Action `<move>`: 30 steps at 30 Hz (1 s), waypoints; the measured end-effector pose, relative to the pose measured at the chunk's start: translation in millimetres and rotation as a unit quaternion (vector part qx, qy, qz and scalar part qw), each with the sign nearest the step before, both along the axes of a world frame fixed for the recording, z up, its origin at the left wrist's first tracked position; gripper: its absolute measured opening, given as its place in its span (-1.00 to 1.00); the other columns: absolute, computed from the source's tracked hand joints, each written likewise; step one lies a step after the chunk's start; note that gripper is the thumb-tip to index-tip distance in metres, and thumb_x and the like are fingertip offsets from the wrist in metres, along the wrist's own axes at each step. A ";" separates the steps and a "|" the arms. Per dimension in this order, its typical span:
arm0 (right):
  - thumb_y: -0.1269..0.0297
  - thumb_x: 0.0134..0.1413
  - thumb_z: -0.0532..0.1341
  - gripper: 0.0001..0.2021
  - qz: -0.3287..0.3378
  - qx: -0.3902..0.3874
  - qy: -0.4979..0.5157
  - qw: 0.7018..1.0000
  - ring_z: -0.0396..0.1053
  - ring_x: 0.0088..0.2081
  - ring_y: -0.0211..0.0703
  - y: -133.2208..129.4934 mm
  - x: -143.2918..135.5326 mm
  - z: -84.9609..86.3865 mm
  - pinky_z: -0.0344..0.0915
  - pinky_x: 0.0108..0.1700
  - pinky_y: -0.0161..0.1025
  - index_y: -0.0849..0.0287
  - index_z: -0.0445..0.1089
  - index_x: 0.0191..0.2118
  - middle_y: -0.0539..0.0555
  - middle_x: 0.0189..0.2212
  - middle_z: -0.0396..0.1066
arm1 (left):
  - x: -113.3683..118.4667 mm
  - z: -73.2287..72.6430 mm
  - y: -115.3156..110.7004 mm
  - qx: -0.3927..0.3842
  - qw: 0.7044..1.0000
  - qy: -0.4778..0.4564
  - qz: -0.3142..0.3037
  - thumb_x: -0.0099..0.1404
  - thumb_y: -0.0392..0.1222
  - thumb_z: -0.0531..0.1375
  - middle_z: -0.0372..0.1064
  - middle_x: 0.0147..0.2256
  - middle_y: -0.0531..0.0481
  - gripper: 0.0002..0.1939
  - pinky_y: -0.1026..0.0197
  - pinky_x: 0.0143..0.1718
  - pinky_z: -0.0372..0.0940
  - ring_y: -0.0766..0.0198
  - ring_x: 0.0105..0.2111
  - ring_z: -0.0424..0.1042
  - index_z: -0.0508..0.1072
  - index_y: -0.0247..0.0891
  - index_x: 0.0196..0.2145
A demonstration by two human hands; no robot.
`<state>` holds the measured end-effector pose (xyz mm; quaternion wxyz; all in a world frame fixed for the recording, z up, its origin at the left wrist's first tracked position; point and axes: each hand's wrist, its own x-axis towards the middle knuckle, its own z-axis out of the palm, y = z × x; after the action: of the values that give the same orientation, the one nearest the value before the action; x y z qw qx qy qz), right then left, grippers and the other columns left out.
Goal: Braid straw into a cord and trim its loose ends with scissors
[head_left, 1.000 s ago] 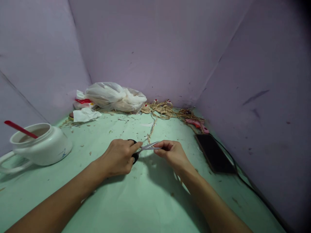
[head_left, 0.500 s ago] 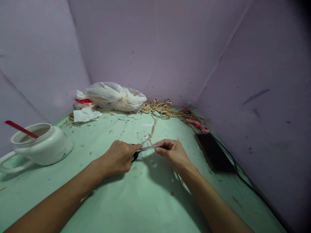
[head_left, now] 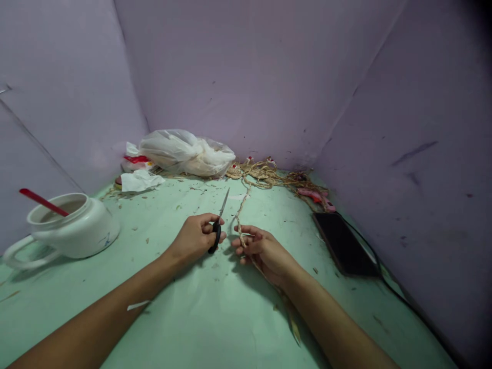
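Observation:
My left hand point(head_left: 198, 234) is closed around the black handles of a pair of scissors point(head_left: 217, 230), whose blades point up and away. Just to its right, my right hand point(head_left: 265, 251) pinches a braided straw cord point(head_left: 241, 218) between thumb and fingers. From there the cord runs back to a tangled heap of the same cord point(head_left: 265, 174) by the far wall. Its loose strands pass under my right wrist and come out below as a flat, pale end point(head_left: 295, 330). A small white strip point(head_left: 137, 306) lies against my left forearm.
At the left stands a white pot point(head_left: 77, 230) with a red-handled utensil in it. A knotted plastic bag point(head_left: 184, 154) and crumpled tissue point(head_left: 140, 181) lie at the back. On the right are a pink tool point(head_left: 317, 197), a dark phone point(head_left: 346, 243) and a black cable point(head_left: 407, 307).
The scissors have swung from pointing right to pointing away, and their blades have left my right hand. My right hand has turned and now holds the braided cord.

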<state>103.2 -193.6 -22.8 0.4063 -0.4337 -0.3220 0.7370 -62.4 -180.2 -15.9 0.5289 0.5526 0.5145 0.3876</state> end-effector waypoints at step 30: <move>0.40 -0.57 0.37 -0.72 -0.079 0.081 -0.096 0.989 0.18 -0.74 -0.38 6.3 7.6 0.6 0.06 -0.64 -0.40 0.23 0.25 -0.63 -0.11 -0.80 0.25 | -7.5 -5.7 -6.8 0.279 0.848 0.449 -0.033 0.05 -0.17 0.07 0.43 -0.41 0.07 -0.68 0.27 -0.46 0.12 0.23 -0.42 0.39 0.33 -0.13 -0.18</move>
<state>110.9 -187.3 -22.2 0.4645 -0.4920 -0.3827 0.6291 -69.8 -187.0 -21.6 0.0764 0.8071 0.5477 0.2070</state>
